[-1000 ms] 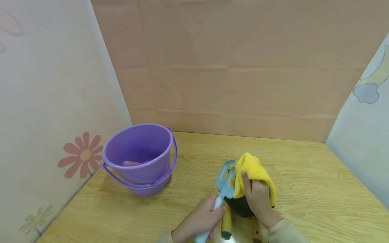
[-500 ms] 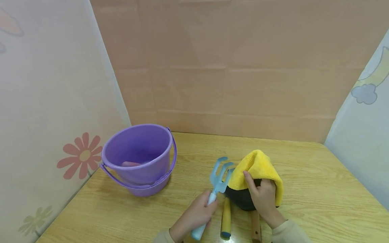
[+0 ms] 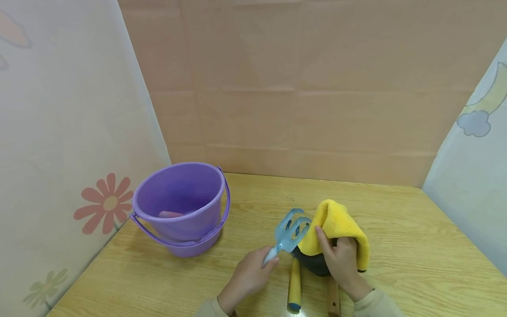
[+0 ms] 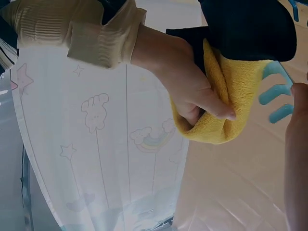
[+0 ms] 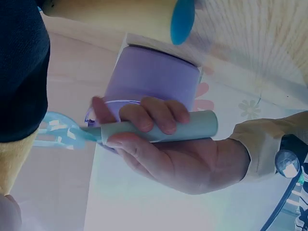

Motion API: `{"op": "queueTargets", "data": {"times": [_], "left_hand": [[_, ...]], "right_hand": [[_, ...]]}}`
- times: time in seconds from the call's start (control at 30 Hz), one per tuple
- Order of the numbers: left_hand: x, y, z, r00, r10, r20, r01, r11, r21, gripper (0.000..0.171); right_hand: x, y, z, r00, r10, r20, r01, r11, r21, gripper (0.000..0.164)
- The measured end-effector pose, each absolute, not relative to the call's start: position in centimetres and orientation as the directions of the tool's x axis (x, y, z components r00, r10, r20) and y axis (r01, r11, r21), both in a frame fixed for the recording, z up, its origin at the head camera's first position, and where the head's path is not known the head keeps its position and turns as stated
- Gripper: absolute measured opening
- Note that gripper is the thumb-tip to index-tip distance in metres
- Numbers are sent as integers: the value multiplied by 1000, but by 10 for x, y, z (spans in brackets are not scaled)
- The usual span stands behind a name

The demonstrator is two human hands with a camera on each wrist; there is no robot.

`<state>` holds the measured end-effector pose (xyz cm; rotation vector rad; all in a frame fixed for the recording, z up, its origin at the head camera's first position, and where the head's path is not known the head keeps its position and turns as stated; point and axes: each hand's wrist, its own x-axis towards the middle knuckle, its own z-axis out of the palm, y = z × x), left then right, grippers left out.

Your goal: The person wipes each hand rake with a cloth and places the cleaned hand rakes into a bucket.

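My left hand [image 3: 251, 273] grips the pale blue handle of a small hand fork [image 3: 291, 233]. In the right wrist view, its fingers [image 5: 161, 115] wrap that handle. The fork's curved tines tilt right, their tips at the left edge of a yellow fleecy cloth [image 3: 336, 220] with a dark backing. My right hand [image 3: 342, 259] holds this cloth, thumb on the fold and the other fingers partly hidden in it. The left wrist view shows the thumb pressing the yellow side [image 4: 236, 101]. Whether tines and cloth touch, I cannot tell.
A purple bucket [image 3: 190, 229] stands at the left with a pinkish thing [image 3: 170, 214] inside. On the wooden table [image 3: 416, 246], a yellow handle [image 3: 295, 286] with a blue end and a brown wooden handle [image 3: 333, 297] stick out from below the cloth. Printed sheets enclose the table.
The hand fork moved left off the cloth, then tipped right, back to the cloth's edge. My left hand shifted left and slightly up. The right hand and cloth moved slightly right.
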<state>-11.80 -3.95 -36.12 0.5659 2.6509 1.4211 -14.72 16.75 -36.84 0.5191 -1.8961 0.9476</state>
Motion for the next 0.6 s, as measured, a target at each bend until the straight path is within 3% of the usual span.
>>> {"op": "queueTargets", "data": {"times": [0.17, 0.3, 0.5, 0.6], "left_hand": [[-119, -41, -363, -926, 364, 95, 275, 481, 833, 21], [-121, -41, -365, -930, 358, 80, 258, 484, 836, 20], [-123, -40, -365, -933, 350, 79, 259, 504, 824, 19], [-123, -39, -365, -930, 361, 74, 256, 488, 835, 20]], "right_hand": [[-145, 166, -365, -507, 25, 861, -693, 582, -425, 16], [-142, 164, -363, -479, 2, 878, -733, 549, -401, 13], [-136, 152, -360, -383, -148, 912, -822, 504, -264, 34], [-130, 147, -362, -371, -269, 889, -819, 546, -177, 39]]}}
